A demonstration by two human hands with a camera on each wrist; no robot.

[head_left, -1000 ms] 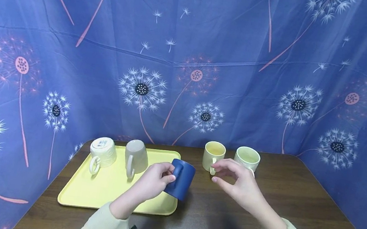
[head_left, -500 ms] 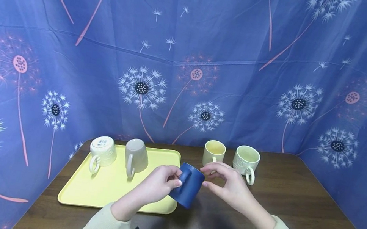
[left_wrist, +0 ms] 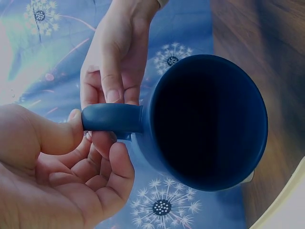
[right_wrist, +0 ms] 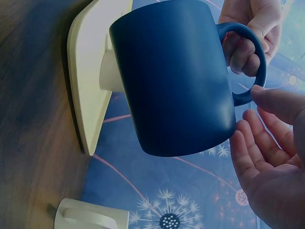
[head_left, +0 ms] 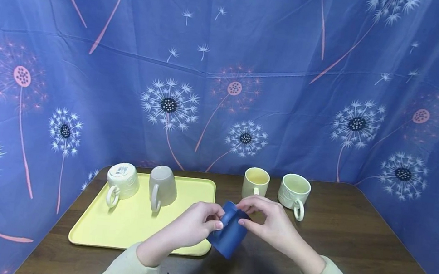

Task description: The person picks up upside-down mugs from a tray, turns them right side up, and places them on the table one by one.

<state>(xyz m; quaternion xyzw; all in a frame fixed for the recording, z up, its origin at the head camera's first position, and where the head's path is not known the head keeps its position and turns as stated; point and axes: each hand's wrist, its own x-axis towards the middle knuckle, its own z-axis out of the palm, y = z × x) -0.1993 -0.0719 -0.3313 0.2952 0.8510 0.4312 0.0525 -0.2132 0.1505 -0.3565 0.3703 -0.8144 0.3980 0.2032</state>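
Observation:
A dark blue mug point(head_left: 229, 236) is held tilted in the air off the tray's near right corner. My left hand point(head_left: 196, 225) grips its handle point(left_wrist: 114, 118), thumb on one side and fingers curled through the loop, as the right wrist view shows. At the handle's other end is my right hand point(head_left: 271, 216), its thumb point(right_wrist: 274, 102) pressing the handle and its fingertips near the mug's end. The mug's dark mouth point(left_wrist: 205, 124) faces the left wrist camera. Upside down on the yellow tray point(head_left: 109, 228) stand a cream mug point(head_left: 126, 182) and a grey mug point(head_left: 165, 187).
Behind my right hand, a pale yellow mug point(head_left: 256, 182) stands upright on the brown wooden table point(head_left: 346, 244). To its right is a pale green mug point(head_left: 294, 192), also upright, handle toward me. A blue curtain point(head_left: 287, 118) with dandelion prints hangs around the table.
My left hand has carried the blue mug rightward and slightly nearer, tilting it further. My right hand has come left from near the upright mugs and now takes hold at the blue mug's handle.

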